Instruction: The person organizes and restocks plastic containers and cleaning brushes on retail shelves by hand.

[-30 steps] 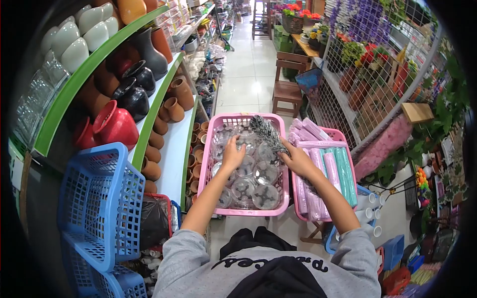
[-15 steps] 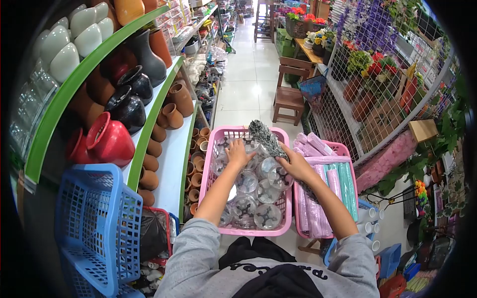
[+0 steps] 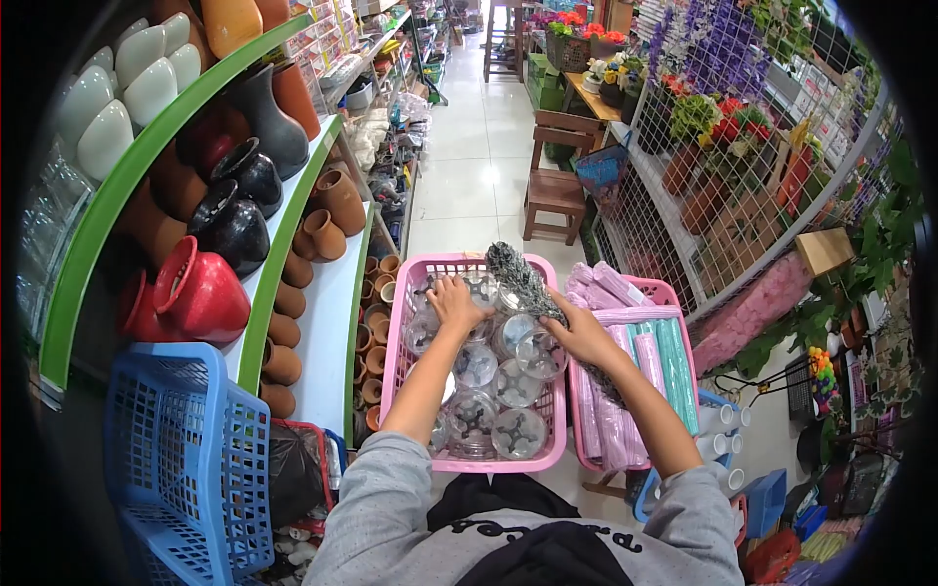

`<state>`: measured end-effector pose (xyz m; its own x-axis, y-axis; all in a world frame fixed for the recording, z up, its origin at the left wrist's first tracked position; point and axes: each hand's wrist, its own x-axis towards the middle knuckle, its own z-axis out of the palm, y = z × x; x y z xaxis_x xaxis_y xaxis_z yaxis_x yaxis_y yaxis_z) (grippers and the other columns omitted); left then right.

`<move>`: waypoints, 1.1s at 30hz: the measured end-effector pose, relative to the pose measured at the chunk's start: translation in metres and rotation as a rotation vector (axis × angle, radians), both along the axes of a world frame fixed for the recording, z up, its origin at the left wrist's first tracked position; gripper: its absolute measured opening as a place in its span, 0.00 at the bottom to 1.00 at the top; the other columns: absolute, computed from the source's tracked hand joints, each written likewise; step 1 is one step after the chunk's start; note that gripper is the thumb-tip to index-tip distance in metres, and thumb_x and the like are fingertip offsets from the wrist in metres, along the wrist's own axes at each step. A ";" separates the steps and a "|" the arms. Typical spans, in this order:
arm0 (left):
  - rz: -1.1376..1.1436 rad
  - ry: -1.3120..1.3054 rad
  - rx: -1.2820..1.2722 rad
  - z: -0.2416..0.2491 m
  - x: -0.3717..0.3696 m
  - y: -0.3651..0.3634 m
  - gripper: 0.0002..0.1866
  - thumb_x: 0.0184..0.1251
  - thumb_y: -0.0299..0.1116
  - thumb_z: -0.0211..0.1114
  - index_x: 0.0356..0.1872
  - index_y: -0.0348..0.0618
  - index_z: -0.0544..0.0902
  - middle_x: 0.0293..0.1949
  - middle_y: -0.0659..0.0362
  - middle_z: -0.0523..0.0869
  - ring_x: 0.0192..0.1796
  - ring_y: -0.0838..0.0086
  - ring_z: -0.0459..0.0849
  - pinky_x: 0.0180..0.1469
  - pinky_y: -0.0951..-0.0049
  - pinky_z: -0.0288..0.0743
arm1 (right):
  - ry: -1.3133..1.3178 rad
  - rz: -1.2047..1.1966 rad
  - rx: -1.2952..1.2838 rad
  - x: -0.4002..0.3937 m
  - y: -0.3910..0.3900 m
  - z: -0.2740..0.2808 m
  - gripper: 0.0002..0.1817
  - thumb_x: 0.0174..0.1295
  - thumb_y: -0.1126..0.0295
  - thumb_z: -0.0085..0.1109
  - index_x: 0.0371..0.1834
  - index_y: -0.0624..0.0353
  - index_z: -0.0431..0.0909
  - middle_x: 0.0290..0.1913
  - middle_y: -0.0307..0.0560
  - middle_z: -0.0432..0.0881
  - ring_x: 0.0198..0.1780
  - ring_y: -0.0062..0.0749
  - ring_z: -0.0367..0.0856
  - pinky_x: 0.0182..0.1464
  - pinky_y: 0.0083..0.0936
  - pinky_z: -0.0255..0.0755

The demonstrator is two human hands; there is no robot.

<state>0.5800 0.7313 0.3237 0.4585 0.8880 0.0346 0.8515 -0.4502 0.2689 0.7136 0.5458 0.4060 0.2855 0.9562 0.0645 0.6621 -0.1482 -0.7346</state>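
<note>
My right hand (image 3: 583, 332) is closed round a grey fluffy duster (image 3: 523, 280), whose tip points up and left over the pink basket (image 3: 556, 410). The part of the duster below the hand runs along under my forearm. Over the left side of the same basket, my left hand (image 3: 455, 304) rests on clear round plastic containers (image 3: 476, 362), its fingers spread and slightly bent. Several such containers fill the basket, with dark patterns showing on them. Whether the left fingertips grip one of them is hard to see.
A second pink basket (image 3: 692, 389) with wrapped pink and green packs (image 3: 670, 361) stands at right. Shelves with vases (image 3: 202, 293) curve along the left, above a blue basket (image 3: 176, 439). A wooden chair (image 3: 555, 190) and a wire rack (image 3: 743, 195) stand ahead on the right.
My left hand has shifted slightly left over the containers. The duster stays in my right hand, in nearly the same place above the basket. The whole view has shifted a little.
</note>
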 end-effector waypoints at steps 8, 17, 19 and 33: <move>-0.027 -0.182 -0.055 -0.019 -0.015 0.007 0.51 0.28 0.57 0.75 0.57 0.40 0.65 0.57 0.50 0.68 0.62 0.61 0.64 0.62 0.55 0.55 | 0.001 -0.001 -0.008 0.005 -0.006 -0.015 0.31 0.60 0.60 0.52 0.66 0.56 0.59 0.40 0.68 0.79 0.46 0.58 0.78 0.50 0.39 0.69; -0.255 -0.770 -0.114 0.018 -0.043 -0.038 0.49 0.32 0.42 0.78 0.57 0.39 0.59 0.55 0.47 0.68 0.58 0.58 0.68 0.60 0.64 0.63 | 0.063 -0.093 0.159 -0.011 -0.008 0.004 0.30 0.60 0.60 0.54 0.64 0.58 0.60 0.44 0.64 0.79 0.48 0.52 0.79 0.50 0.34 0.70; -0.283 -0.821 -0.127 0.041 -0.048 -0.057 0.49 0.33 0.42 0.78 0.58 0.39 0.59 0.55 0.47 0.67 0.58 0.58 0.68 0.61 0.63 0.63 | 0.077 -0.091 0.193 -0.021 -0.004 0.023 0.31 0.59 0.59 0.56 0.64 0.59 0.60 0.44 0.63 0.79 0.48 0.50 0.79 0.50 0.33 0.70; -0.419 -1.673 -1.566 0.099 -0.086 -0.082 0.24 0.65 0.35 0.58 0.58 0.35 0.66 0.53 0.55 0.75 0.54 0.71 0.75 0.56 0.73 0.70 | 0.797 -0.008 0.187 -0.037 -0.001 0.071 0.19 0.48 0.70 0.66 0.41 0.61 0.69 0.23 0.37 0.76 0.17 0.15 0.68 0.19 0.16 0.62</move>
<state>0.4945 0.6497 0.4222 0.8630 0.5001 0.0711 -0.4470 0.6906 0.5686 0.6765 0.5450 0.4767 0.3199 0.9474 -0.0027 -0.0700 0.0208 -0.9973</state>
